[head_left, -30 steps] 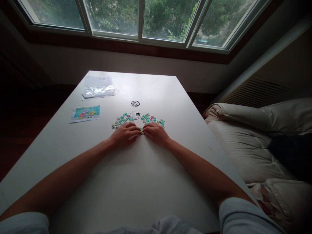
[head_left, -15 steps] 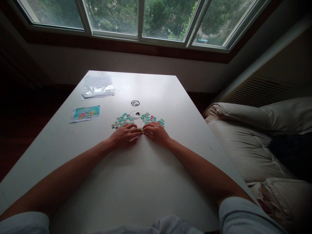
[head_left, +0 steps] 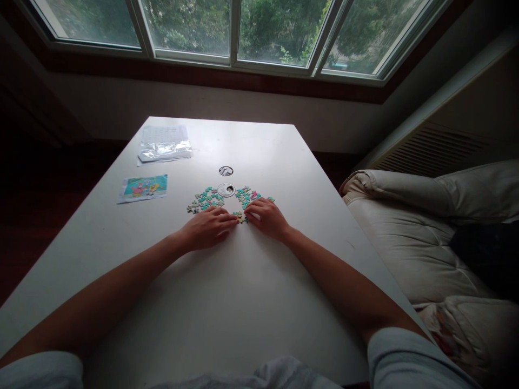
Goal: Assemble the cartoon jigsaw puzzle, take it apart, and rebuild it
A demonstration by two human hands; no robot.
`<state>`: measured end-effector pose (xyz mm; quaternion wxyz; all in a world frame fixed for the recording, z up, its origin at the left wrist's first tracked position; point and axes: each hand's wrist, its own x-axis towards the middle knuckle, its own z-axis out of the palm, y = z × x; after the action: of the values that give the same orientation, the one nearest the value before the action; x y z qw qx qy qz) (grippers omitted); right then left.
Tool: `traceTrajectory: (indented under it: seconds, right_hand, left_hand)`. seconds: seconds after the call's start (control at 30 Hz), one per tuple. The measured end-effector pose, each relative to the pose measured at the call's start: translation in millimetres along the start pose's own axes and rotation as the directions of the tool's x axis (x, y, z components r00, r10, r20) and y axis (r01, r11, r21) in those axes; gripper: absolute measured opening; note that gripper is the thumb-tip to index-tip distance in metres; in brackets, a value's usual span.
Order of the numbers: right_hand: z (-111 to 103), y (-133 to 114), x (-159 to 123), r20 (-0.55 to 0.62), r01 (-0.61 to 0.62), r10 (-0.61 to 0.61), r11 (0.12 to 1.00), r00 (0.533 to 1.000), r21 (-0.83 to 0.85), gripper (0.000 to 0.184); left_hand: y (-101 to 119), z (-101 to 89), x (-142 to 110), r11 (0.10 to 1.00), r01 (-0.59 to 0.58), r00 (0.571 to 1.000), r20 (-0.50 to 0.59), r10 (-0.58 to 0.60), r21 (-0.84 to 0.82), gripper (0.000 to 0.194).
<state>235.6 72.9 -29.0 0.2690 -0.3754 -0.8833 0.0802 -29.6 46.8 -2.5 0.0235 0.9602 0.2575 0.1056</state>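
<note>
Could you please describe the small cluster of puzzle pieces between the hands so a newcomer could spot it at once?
On the white table, find the left hand and right hand. The cluster lies between them. It is smaller and yellower than the mostly green piles just beyond.

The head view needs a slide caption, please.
Left hand and right hand at a small cluster of jigsaw pieces on a white table.

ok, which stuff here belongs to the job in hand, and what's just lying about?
In the job:
- left hand, right hand
- puzzle cluster at the fingertips
- left heap and right heap of loose pieces
- cartoon sheet (probably the reference)

Lying about:
- papers with clear plastic
- near round item, far round item; unclear what
</note>
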Motion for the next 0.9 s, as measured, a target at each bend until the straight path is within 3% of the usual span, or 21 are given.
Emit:
traceTrajectory:
  seconds: [0.13, 0.3, 0.4, 0.6, 0.9]
  right_hand:
    - [-6.9, 8.1, -2.6, 0.030, 0.006, -0.005, 0.999, 1.000, -0.047, 0.017]
    - [-14.2, 17.4, -5.2, 0.133, 0.046, -0.029, 0.990, 0.991, -0.132, 0.053]
    - [-16.3, 26.3, -6.7, 0.174, 0.022, 0.004, 0.988, 0.985, -0.150, 0.062]
    - [-11.8, 41.8, -9.0, 0.120, -0.091, 0.107, 0.987, 0.987, -0.134, 0.059]
    - [-2.9, 48.2, -7.9, 0.108, -0.111, 0.121, 0.989, 0.987, -0.096, 0.049]
  left_hand:
    - [-11.5, 5.6, -3.6, 0.999, 0.035, 0.999, -0.011, -0.035, -0.023, 0.045]
    - [-32.8, 11.8, -14.0, 0.959, 0.278, 0.960, -0.037, -0.277, 0.055, 0.069]
    - [-43.5, 16.1, -20.6, 0.928, 0.362, 0.932, -0.024, -0.362, 0.083, 0.075]
    - [-55.2, 24.9, -26.0, 0.913, 0.403, 0.915, -0.008, -0.403, 0.061, 0.078]
    - [-58.9, 27.1, -25.7, 0.889, 0.456, 0.890, 0.012, -0.457, 0.045, 0.072]
